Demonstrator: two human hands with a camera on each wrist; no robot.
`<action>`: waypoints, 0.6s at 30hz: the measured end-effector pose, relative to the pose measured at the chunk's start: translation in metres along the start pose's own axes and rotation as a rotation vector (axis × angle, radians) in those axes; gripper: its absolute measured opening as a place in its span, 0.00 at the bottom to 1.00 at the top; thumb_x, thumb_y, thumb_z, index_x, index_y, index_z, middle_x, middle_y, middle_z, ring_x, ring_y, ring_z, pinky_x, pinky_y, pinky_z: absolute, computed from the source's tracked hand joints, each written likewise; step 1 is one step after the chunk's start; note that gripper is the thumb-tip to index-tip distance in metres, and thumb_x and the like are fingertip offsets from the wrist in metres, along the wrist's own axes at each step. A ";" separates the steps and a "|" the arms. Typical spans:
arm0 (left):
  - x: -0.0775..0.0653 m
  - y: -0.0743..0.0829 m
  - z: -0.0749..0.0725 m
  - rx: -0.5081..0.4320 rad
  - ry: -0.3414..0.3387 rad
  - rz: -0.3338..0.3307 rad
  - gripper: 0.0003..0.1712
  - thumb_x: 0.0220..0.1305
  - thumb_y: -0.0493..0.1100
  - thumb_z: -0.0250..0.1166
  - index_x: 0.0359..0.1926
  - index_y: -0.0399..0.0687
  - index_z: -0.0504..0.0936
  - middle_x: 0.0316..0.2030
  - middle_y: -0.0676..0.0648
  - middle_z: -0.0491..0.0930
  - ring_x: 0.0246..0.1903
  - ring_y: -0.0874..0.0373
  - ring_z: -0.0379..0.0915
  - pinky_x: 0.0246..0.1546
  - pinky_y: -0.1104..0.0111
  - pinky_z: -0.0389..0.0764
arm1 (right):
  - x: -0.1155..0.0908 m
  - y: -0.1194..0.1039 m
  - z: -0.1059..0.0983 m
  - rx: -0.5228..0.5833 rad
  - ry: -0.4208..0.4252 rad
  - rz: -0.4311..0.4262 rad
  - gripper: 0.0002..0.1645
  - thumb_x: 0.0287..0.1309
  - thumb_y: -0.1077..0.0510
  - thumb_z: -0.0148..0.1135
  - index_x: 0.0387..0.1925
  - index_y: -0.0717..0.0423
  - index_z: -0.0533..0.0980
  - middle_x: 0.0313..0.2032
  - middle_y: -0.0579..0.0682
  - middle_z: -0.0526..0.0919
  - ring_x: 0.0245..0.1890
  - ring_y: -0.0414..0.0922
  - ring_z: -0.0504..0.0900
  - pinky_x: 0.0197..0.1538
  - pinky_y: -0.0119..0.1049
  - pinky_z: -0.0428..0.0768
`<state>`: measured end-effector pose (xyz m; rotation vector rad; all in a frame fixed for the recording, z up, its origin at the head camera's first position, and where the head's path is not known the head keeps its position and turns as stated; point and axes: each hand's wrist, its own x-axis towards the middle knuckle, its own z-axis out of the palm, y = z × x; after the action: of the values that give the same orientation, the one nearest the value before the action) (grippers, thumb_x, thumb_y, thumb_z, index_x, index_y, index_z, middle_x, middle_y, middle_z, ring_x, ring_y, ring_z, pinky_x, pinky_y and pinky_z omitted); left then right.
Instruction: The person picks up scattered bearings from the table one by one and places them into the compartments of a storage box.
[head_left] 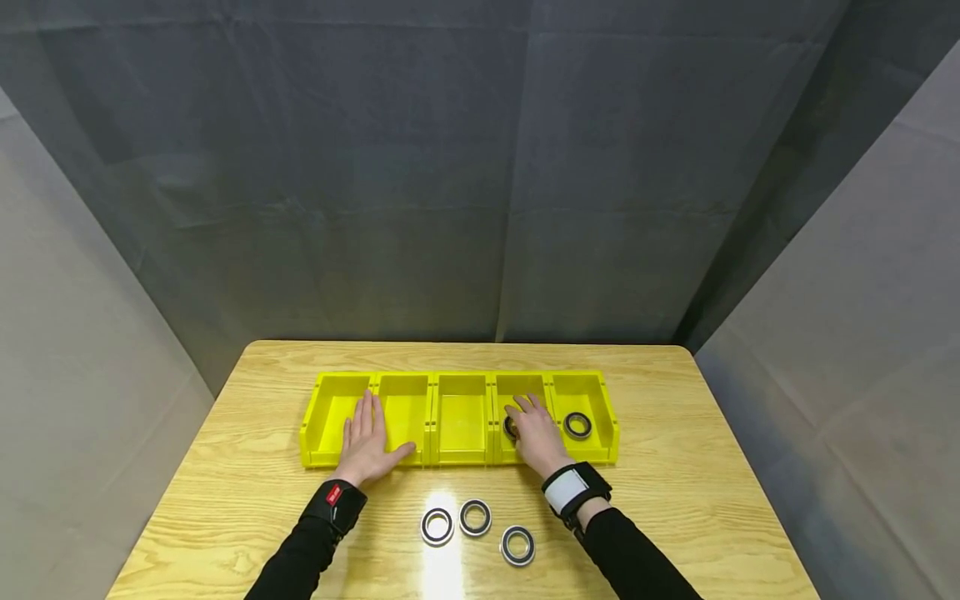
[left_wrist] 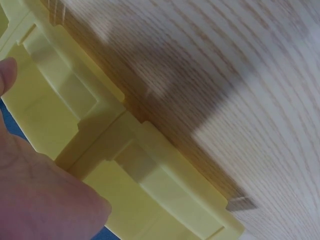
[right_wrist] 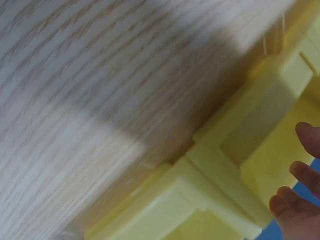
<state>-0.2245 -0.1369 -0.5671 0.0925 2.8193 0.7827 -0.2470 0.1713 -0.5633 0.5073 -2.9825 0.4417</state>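
Observation:
A yellow tray (head_left: 461, 458) with a row of several compartments lies on the table. My left hand (head_left: 365, 450) is over its left end, fingers straight and thumb spread to the right; in the left wrist view, part of this hand (left_wrist: 45, 195) shows beside the tray's front wall. My right hand (head_left: 538, 435) reaches into the second compartment from the right, fingers loosely bent. A ball bearing (head_left: 509, 428) lies there, partly hidden by that hand. The right wrist view shows fingertips (right_wrist: 305, 175) with nothing visible between them. Another bearing (head_left: 577, 426) lies in the rightmost compartment.
Three more bearings lie on the wooden table (head_left: 225, 517) in front of the tray: a left one (head_left: 437, 527), a middle one (head_left: 475, 517) and a right one (head_left: 517, 546). Grey cloth (head_left: 375, 208) hangs behind the table, with paler cloth at both sides.

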 end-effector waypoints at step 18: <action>-0.002 0.001 0.000 -0.022 0.036 0.023 0.63 0.65 0.58 0.63 0.77 0.28 0.32 0.79 0.31 0.23 0.79 0.32 0.24 0.76 0.38 0.29 | -0.007 0.041 -0.016 0.214 0.142 0.219 0.30 0.71 0.54 0.57 0.70 0.61 0.67 0.68 0.67 0.69 0.66 0.67 0.68 0.64 0.59 0.75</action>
<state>-0.2223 -0.1362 -0.5662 0.1081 2.8479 0.8284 -0.2539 0.2155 -0.5602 0.1540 -2.8780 0.7864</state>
